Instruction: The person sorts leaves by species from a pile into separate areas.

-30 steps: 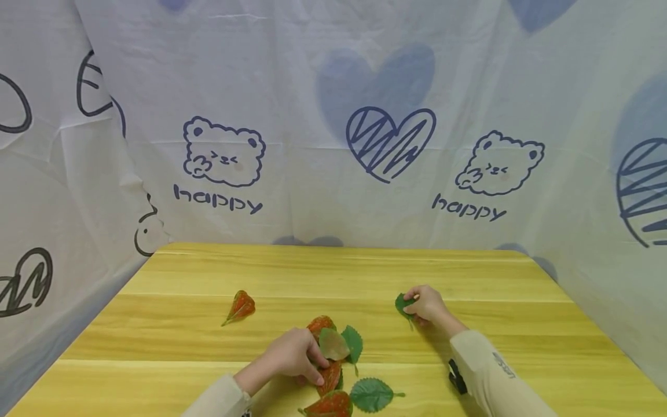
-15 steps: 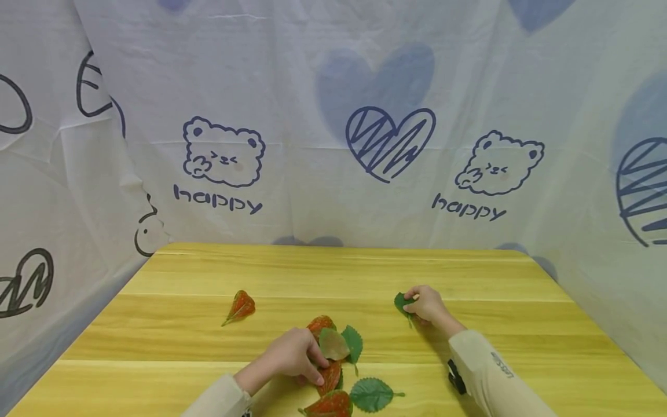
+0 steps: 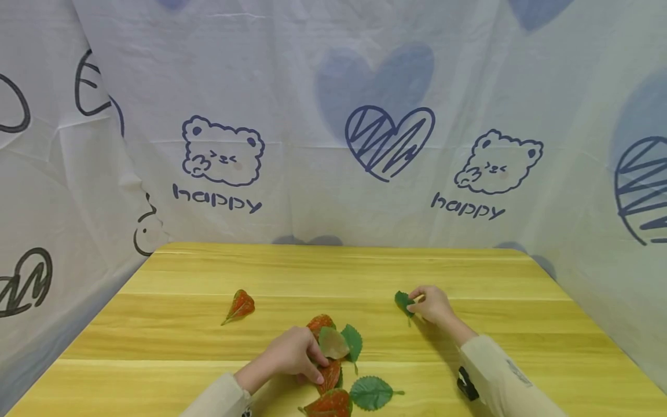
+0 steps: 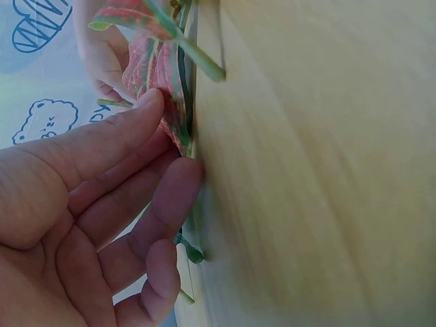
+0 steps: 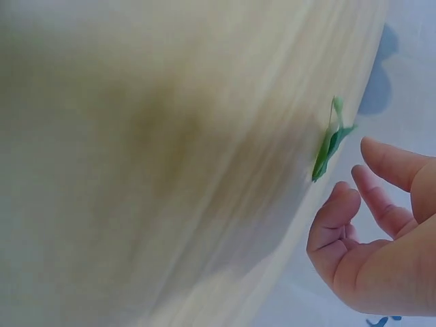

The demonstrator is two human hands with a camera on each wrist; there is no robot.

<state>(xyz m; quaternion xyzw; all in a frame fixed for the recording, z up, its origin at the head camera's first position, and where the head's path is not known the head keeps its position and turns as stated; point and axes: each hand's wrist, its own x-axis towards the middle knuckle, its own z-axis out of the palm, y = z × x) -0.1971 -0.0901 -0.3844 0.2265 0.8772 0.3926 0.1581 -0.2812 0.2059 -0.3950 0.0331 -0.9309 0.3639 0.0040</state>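
My left hand [image 3: 296, 354] is at the pile of artificial leaves, thumb and fingers pinching a red leaf [image 3: 329, 376] with green edges. In the left wrist view the thumb [image 4: 133, 126] lies on this red leaf [image 4: 158, 71], near the tabletop. Around it lie another red leaf [image 3: 333, 403] in front, a red leaf [image 3: 319, 325] behind, a brownish-green leaf [image 3: 333, 343], and a serrated green leaf [image 3: 352, 346]. My right hand [image 3: 433, 304] is beside a small green leaf [image 3: 402, 302] on the table. The right wrist view shows its fingers apart, a gap from the green leaf [image 5: 330, 146].
The wooden tabletop [image 3: 208, 370] has its far edge at a white cloth backdrop [image 3: 302, 191] printed with bears and hearts. A lone red leaf [image 3: 241, 305] lies at the left. A serrated green leaf [image 3: 372, 393] lies near the front of the pile.
My right hand has let go of the small green leaf, its fingers spreading and moving slightly to the right. The left hand has stayed in place on the red leaf.
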